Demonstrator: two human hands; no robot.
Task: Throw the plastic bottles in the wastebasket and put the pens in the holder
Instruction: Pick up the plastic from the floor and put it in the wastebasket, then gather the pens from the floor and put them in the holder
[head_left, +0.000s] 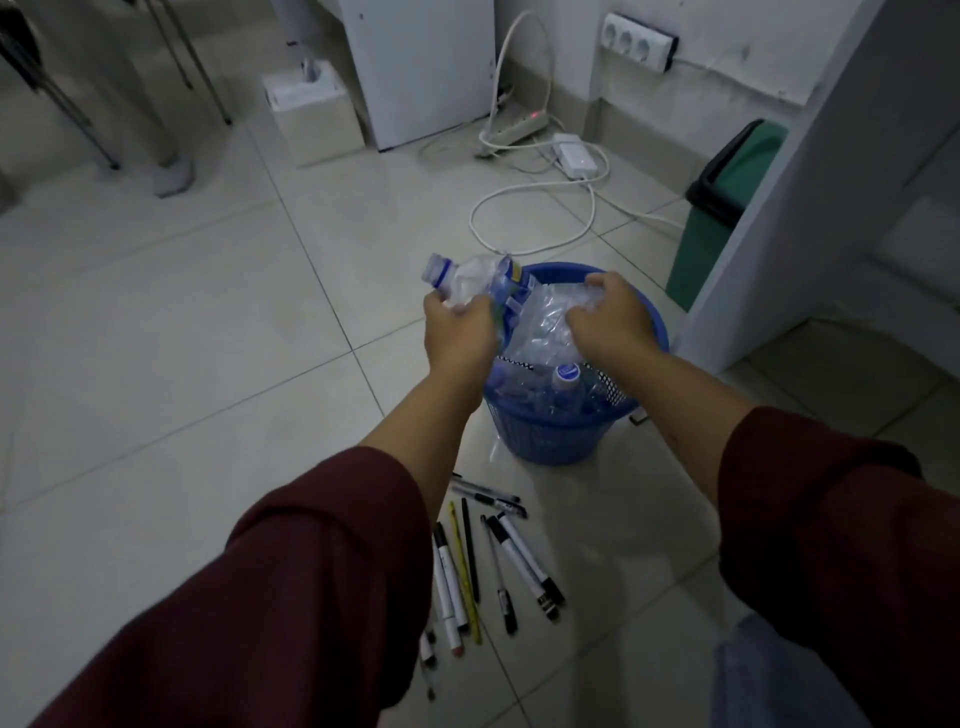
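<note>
Bottle in left fingers, seemingly.

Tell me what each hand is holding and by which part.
Left hand grips a crumpled plastic bottle around its body, below the neck. Right hand presses on clear bottles in the blue wastebasket; its grip cannot be told.

The scene is seen from a single head-worn wide-angle camera, aimed forward and steeply down at the tiled floor. The blue wastebasket is taken as landmark: it is framed just right of centre, close below the lens. Both sleeved forearms are seen entering from the bottom edge toward it. Beyond it, wall sockets are caught at the top edge.
</note>
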